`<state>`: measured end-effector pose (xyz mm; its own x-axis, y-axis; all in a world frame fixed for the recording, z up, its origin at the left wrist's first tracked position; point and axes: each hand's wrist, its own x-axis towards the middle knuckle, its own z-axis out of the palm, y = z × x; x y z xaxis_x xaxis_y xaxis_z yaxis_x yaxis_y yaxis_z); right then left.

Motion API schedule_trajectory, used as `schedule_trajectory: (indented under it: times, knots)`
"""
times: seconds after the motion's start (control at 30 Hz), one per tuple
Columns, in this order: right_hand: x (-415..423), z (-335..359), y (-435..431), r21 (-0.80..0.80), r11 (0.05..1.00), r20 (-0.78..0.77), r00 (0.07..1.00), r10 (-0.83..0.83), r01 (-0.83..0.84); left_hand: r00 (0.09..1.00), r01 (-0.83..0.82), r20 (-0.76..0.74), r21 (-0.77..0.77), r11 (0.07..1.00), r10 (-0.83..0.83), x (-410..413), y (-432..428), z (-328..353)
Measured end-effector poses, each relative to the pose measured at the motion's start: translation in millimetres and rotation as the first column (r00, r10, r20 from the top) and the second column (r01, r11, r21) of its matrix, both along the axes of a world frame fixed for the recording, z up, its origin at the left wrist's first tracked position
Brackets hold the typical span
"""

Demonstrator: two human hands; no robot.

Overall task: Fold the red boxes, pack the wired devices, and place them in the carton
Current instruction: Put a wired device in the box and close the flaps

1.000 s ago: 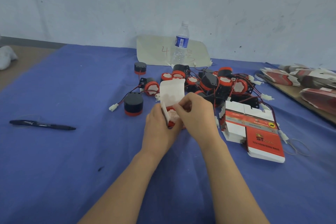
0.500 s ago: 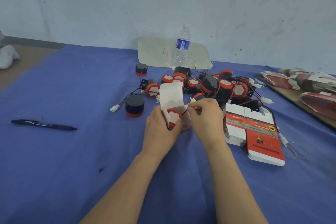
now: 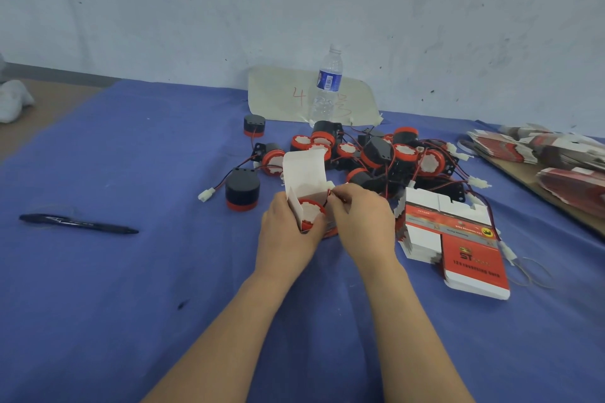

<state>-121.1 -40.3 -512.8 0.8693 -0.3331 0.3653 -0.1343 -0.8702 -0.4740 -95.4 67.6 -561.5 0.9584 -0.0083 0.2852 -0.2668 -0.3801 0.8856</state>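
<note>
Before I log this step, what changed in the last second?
The right hand slid rightward off the mouth of the small red-and-white cardboard box, uncovering the round red-rimmed wired device seated inside; it now pinches at the box's right edge. The left hand kept gripping the box. The pile of loose devices, flat red boxes, black pen and plastic bottle stayed put.

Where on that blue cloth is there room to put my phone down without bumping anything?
The widest bare cloth lies between the pen and the left hand holding the red box, and nearer than the pen. Another patch lies nearer than the stack of flat boxes on the right. Crowded: the wired devices behind the box.
</note>
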Motion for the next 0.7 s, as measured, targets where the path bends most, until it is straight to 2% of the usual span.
schedule_trajectory:
  times: [0.17,0.3,0.43,0.5,0.7]
  knots:
    - [1.7,-3.5,1.5,-0.114,0.993,0.013,0.999,-0.033,0.034,1.0,-0.006,-0.021,-0.011,1.0,0.006,1.0,-0.7,-0.3]
    - [3.0,-2.7,4.9,-0.112,0.993,-0.002,1.0,-0.031,0.031,0.999,-0.009,-0.031,-0.001,1.0,0.009,1.4,-0.9,-0.7]
    - [-2.0,-2.3,8.3,-0.033,0.999,0.119,0.993,-0.026,0.03,1.0,-0.009,-0.022,-0.008,1.0,0.009,0.9,-0.6,-1.2]
    - [-3.1,-2.8,9.2,-0.028,0.999,0.132,0.991,-0.011,0.015,1.0,-0.013,-0.026,-0.009,1.0,0.013,0.9,-0.2,-0.8]
    - [-3.9,-1.9,5.5,-0.092,0.994,0.012,0.998,0.055,-0.054,1.0,-0.012,-0.029,-0.03,0.999,0.011,0.0,-0.8,0.3]
